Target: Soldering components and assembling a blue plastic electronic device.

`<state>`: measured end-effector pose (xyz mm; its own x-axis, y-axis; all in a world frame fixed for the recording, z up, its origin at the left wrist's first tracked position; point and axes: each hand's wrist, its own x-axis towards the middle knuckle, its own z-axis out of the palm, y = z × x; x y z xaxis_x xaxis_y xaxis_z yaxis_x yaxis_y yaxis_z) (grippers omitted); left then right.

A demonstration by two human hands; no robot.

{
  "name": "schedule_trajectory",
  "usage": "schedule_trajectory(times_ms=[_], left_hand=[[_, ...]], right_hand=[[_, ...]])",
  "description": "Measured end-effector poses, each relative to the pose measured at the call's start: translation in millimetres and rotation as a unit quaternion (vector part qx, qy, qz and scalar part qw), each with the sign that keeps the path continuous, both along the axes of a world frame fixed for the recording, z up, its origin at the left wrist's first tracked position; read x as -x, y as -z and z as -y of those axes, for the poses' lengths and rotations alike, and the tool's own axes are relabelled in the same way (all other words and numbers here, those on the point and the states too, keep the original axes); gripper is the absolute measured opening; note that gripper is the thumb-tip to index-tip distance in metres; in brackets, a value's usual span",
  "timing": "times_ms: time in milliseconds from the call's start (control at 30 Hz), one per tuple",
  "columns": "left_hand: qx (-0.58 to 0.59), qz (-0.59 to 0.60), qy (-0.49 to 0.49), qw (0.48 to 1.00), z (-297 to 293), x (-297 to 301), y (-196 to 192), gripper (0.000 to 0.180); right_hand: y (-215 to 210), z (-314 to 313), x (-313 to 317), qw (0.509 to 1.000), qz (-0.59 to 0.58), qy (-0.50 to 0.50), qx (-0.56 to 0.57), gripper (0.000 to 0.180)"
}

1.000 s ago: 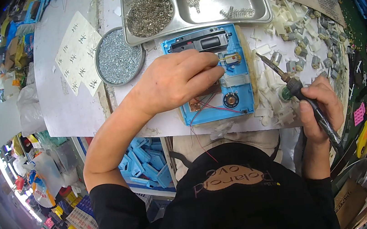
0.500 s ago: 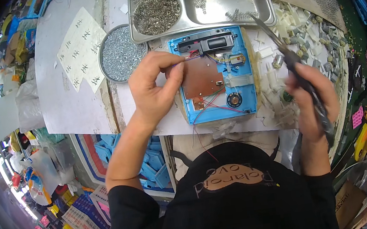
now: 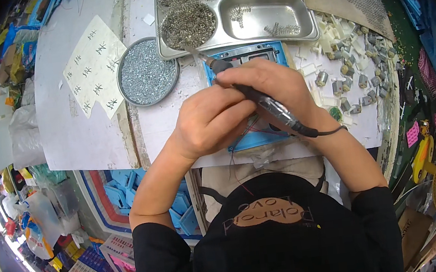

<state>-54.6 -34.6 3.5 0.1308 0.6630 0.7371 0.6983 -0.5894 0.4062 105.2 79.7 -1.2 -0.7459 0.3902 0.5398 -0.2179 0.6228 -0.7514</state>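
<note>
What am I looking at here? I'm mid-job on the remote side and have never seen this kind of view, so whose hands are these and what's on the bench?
This is one picture from a wide fisheye camera worn on a person's head, looking down, so straight edges bend near the rim. There is no machine: the two bare forearms coming up from the bottom belong to the wearer.

The right hand grips a pen-shaped soldering iron with a cord trailing off; its tip points up and left. The left hand rests curled beside it over a blue plastic casing, which both hands mostly hide. Thin red wires show at its lower edge.

Behind it on the white table sit a steel compartment tray with small metal parts, a round dish of screws, a paper tally sheet, and, on the right, a scatter of small grey and white parts.
</note>
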Motion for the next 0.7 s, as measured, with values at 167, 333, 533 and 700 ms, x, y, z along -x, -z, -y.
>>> schedule_trajectory(times_ms=[167,333,533,700], left_hand=[[0.130,0.328,-0.131,0.926,8,-13,10,0.022],[0.199,0.227,-0.134,0.944,-9,-18,2,0.020],[0.196,0.182,-0.121,0.956,-19,-14,4,0.014],[0.199,0.220,-0.135,0.945,-20,-20,1,0.012]], right_hand=[[-10,8,-8,0.987,0.019,0.141,0.071,0.035],[-7,15,-11,0.977,-0.006,0.171,0.127,0.038],[-6,15,-15,0.967,-0.020,0.172,0.184,0.041],[-7,15,-17,0.964,-0.037,0.160,0.211,0.042]])
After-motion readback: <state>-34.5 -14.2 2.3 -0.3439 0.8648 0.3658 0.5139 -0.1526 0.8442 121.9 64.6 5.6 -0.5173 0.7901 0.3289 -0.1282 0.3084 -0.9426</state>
